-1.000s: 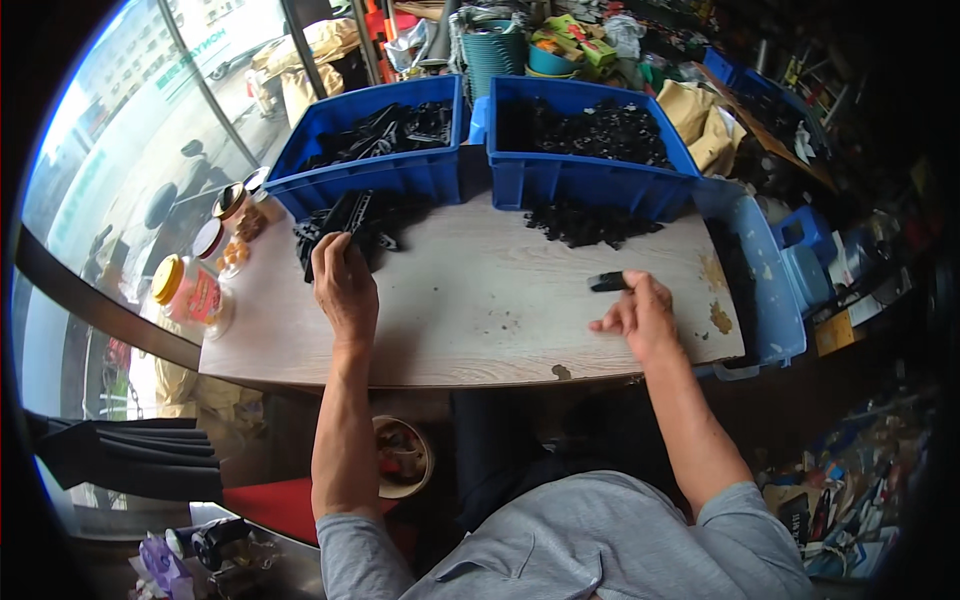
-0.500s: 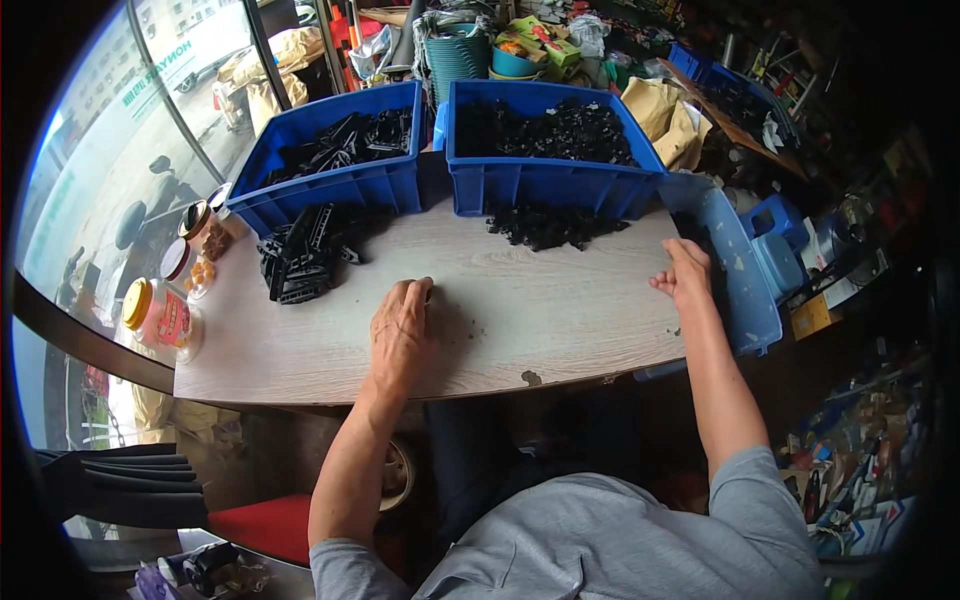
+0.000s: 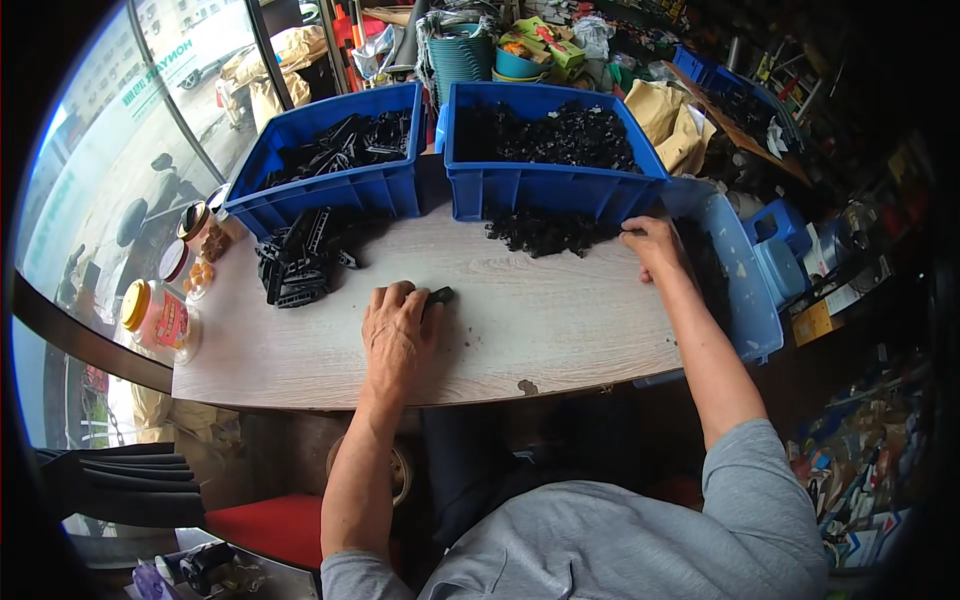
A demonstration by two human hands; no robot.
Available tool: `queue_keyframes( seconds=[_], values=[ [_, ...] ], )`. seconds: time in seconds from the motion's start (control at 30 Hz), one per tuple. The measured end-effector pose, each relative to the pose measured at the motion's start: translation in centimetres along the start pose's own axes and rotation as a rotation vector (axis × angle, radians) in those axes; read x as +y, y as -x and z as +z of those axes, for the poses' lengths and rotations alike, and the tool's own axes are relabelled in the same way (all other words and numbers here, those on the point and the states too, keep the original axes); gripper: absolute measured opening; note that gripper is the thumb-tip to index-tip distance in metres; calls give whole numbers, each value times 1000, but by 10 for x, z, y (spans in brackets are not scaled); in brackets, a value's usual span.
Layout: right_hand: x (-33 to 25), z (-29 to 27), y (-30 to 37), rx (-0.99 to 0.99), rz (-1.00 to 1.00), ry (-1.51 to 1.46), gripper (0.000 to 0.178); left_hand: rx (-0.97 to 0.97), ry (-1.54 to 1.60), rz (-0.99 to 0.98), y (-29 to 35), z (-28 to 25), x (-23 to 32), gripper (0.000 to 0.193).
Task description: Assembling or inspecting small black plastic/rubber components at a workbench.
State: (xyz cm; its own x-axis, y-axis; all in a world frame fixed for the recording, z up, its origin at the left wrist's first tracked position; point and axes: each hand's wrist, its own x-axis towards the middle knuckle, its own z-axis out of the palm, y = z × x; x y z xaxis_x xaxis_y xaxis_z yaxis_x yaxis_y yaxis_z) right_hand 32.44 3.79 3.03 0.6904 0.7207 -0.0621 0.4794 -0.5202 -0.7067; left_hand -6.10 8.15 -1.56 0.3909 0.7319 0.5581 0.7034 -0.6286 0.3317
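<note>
My left hand [image 3: 393, 325] rests on the table, its fingers closed round a black plastic part [image 3: 438, 298] whose end sticks out past the thumb side. At the right end of a heap of small black parts [image 3: 545, 232], my right hand [image 3: 655, 250] has its fingers bent together. A dark bit shows at those fingertips, too small to name. Long black plastic pieces [image 3: 295, 265] lie piled on the table to the left, in front of the left blue bin [image 3: 330, 190]. Behind the small heap stands the right blue bin [image 3: 555, 188], holding many small black parts.
A pale blue tub [image 3: 752, 310] with dark contents adjoins the table's [image 3: 560, 340] right edge. Lidded jars [image 3: 165, 318] line the left edge by the window. Stacked teal baskets [image 3: 460, 65] and clutter stand behind the bins.
My right hand has moved left from beside the pale blue tub to the small heap's right end. In my left hand, the black part now shows more beyond the fingers.
</note>
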Motion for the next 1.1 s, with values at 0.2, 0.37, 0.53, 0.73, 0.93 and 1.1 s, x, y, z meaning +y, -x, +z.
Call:
queue_keyframes(
  seconds=[0.2, 0.37, 0.53, 0.73, 0.93, 1.1],
  values=[
    [12, 1, -6, -20, -29, 16, 19, 25, 16, 4, 0, 1, 0, 24],
    [28, -5, -8, -55, 6, -102, 17, 116, 47, 0, -1, -4, 2, 24],
    [21, -6, 21, -105, 54, -279, 21, 348, 98, 45, 8, -9, 0, 17],
    [15, 7, 67, -276, 109, -502, 18, 33, 973, -428, 33, 34, 89, 24],
    [-2, 46, 117, -537, -60, -753, 14, -154, 1328, -626, 14, 55, 131, 40],
    [-11, 56, 134, -546, -56, -791, 12, -172, 1551, -749, 8, 47, 131, 33]
  ],
)
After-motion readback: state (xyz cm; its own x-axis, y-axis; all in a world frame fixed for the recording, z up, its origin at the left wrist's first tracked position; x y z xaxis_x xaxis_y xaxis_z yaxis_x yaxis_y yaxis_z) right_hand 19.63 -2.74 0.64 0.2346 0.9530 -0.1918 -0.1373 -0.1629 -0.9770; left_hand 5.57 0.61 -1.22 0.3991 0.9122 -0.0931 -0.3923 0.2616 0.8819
